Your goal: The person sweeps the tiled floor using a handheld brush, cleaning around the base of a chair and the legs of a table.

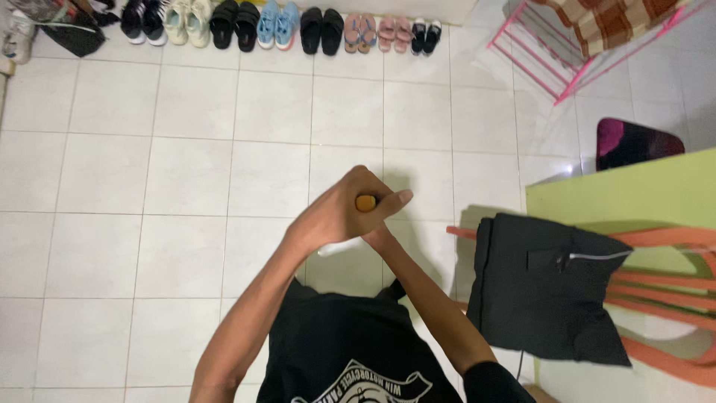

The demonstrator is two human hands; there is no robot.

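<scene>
Both my hands are stacked on the top of a long handle with an orange end cap (365,202). My left hand (339,213) comes in from the lower left and wraps over the top of the handle. My right hand (385,221) sits just under it, mostly hidden, its forearm running down to the lower right. A short piece of the white shaft (339,248) shows below my hands. What is at the lower end of the shaft is hidden by my arms and black shirt.
White tiled floor (186,172) all around. A row of shoes and sandals (276,26) lines the far wall. A pink rack (552,60) with plaid cloth stands far right. A green table (634,194) and an orange chair (671,283) draped with a black garment (544,287) are close on the right.
</scene>
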